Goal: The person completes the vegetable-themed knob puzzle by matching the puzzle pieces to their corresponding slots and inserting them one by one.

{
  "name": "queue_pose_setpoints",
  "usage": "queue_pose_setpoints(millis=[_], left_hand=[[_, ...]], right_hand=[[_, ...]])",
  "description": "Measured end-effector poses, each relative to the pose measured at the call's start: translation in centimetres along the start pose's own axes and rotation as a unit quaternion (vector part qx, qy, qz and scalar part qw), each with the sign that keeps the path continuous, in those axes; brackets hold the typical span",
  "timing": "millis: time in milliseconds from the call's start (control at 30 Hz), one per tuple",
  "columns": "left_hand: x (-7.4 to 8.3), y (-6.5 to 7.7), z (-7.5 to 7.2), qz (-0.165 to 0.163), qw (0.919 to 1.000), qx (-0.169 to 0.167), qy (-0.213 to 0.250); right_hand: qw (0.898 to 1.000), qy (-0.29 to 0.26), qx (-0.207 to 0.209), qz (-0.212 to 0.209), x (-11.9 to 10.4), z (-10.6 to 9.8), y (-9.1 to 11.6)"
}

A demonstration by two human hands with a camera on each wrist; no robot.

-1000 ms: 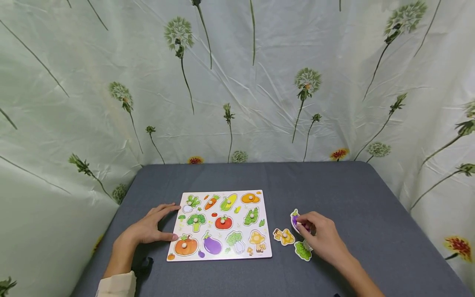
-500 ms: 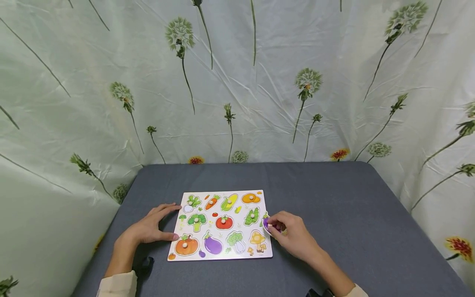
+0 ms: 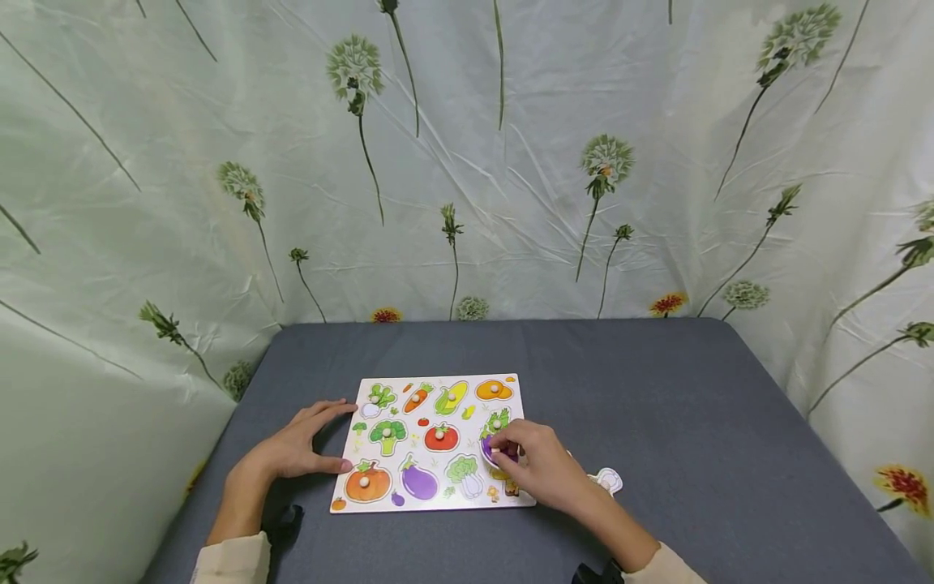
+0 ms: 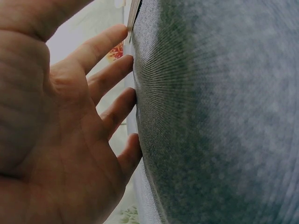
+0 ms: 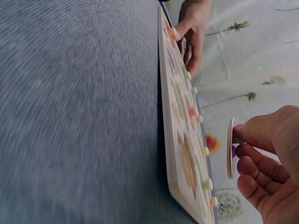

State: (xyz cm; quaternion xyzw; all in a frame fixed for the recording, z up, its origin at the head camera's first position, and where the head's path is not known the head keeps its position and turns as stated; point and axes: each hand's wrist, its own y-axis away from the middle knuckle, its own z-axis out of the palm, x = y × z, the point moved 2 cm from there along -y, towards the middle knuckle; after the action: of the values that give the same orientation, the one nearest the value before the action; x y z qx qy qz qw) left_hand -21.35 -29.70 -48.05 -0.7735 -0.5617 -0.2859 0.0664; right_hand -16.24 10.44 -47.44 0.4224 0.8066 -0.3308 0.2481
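My right hand point(image 3: 543, 466) pinches the knob of an eggplant puzzle piece point(image 3: 487, 448) between thumb and fingers. In the right wrist view the eggplant piece point(image 5: 230, 154) stands edge-on, held apart from the puzzle board point(image 5: 170, 154). It overlaps the right side of the white vegetable board point(image 3: 438, 504) in the head view. At the board's left edge rests my left hand point(image 3: 295, 446), thumb and fingers spread and touching the border. The board's eggplant recess point(image 3: 419, 483) and cabbage recess point(image 3: 465, 476) carry no knobs; the mushroom recess is partly hidden by my right hand.
Knobbed pieces sit in the board, among them a pumpkin point(image 3: 367, 483), a tomato point(image 3: 441, 438) and a broccoli point(image 3: 387, 435). Right of the board, a cabbage piece point(image 3: 607, 480) lies partly hidden behind my right wrist. A flowered curtain point(image 3: 525, 243) hangs behind the grey table point(image 3: 679, 405).
My right hand has lifted the eggplant piece off the table and carried it left until it is over the board's right side. The left hand stays at the board's edge.
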Motion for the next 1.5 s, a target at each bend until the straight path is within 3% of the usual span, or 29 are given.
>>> queue_pose_setpoints(millis=[500,900,1500], left_hand=[[-0.4,-0.2,0.0,0.006,0.9999,0.005,-0.008],[-0.6,-0.2,-0.1,0.008,0.9999,0.003,-0.007],[-0.6,-0.3,0.1,0.015,0.9999,0.005,-0.004]], right_hand=[[0.999,-0.023,-0.038,-0.028,-1.8,3.7,-2.2],[0.997,-0.026,-0.073,-0.019,-3.0,6.0,-3.6],[0.995,0.014,-0.093,-0.045,-4.3,9.1,-4.2]])
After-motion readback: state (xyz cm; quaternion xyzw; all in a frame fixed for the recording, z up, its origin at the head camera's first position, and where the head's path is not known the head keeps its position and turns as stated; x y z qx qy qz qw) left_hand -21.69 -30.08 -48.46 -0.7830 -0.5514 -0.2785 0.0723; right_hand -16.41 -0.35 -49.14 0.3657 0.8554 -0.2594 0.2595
